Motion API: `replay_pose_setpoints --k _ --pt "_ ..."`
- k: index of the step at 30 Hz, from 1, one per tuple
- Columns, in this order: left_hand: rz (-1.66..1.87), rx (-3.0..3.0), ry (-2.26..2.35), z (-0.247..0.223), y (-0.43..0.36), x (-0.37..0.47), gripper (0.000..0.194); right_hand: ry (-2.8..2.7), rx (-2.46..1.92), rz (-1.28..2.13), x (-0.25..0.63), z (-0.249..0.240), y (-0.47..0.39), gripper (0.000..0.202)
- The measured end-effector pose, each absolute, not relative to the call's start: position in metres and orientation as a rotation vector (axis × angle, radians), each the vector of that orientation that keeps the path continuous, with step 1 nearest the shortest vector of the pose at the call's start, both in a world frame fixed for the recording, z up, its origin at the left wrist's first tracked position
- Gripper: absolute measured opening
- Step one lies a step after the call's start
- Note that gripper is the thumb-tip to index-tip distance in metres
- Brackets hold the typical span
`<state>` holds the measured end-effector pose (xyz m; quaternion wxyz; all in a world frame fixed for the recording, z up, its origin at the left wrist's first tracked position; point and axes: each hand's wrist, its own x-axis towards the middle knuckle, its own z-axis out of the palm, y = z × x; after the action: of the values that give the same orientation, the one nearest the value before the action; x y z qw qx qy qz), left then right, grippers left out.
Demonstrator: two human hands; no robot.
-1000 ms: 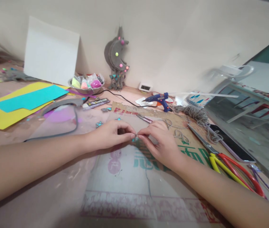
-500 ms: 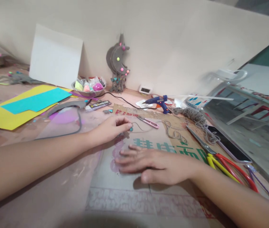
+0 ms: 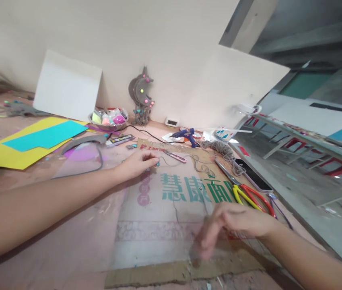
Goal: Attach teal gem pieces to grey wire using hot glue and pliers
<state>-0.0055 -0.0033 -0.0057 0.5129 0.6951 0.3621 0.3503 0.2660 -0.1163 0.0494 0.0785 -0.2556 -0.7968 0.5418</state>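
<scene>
My left hand (image 3: 139, 164) rests over the upper part of a printed plastic sheet (image 3: 161, 209), thumb and fingers pinched together. A small teal piece (image 3: 158, 163) shows at the fingertips, with a thin grey yarn (image 3: 171, 164) beside it. Nearer to me on the right, my right hand (image 3: 222, 225) hangs over the sheet's lower edge, fingers bent downward and smeared by motion. Whether it holds anything is unclear. Thin strands of yarn (image 3: 176, 207) lie between the hands. A pink craft knife (image 3: 175, 157) lies just beyond the left hand.
Scissors (image 3: 251, 195), a phone (image 3: 254, 175) and a grey yarn bundle (image 3: 222, 151) lie at the right. Behind are a blue glue gun (image 3: 186, 135), a bowl of coloured clay (image 3: 109, 123) and a grey moon ornament (image 3: 142, 90). Yellow and blue sheets (image 3: 47, 135) spread leftward.
My right hand has moved from the middle of the sheet toward me and to the right, uncovering green print. The left hand keeps its pinch. The view has shifted right.
</scene>
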Motion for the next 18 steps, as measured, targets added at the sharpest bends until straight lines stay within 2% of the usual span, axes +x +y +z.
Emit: replay_pose_setpoints --k 1,4,8,13,16,18 --pt "0.84 1.666 0.874 -0.006 -0.003 -0.006 0.026 -2.189 -0.807 1.722 0.269 0.05 -0.117 0.063" --pt "0.849 1.618 0.903 -0.007 -0.003 -0.005 0.029 -1.911 -1.029 1.535 0.272 0.05 -0.104 0.052" --pt "0.951 1.498 0.913 -0.006 -0.001 -0.005 0.029 -2.277 -1.163 1.155 0.251 0.042 -0.08 0.045" --pt "1.023 1.395 0.903 -0.004 0.003 -0.004 0.026 -2.706 -0.979 0.805 0.198 0.022 -0.059 0.053" --pt "1.009 1.367 0.877 -0.005 0.005 -0.005 0.026 -2.721 -0.858 0.835 0.176 0.018 -0.049 0.052" --pt "0.997 1.363 0.868 -0.007 0.005 -0.005 0.026 -2.687 -0.753 0.98 0.172 0.021 -0.048 0.048"
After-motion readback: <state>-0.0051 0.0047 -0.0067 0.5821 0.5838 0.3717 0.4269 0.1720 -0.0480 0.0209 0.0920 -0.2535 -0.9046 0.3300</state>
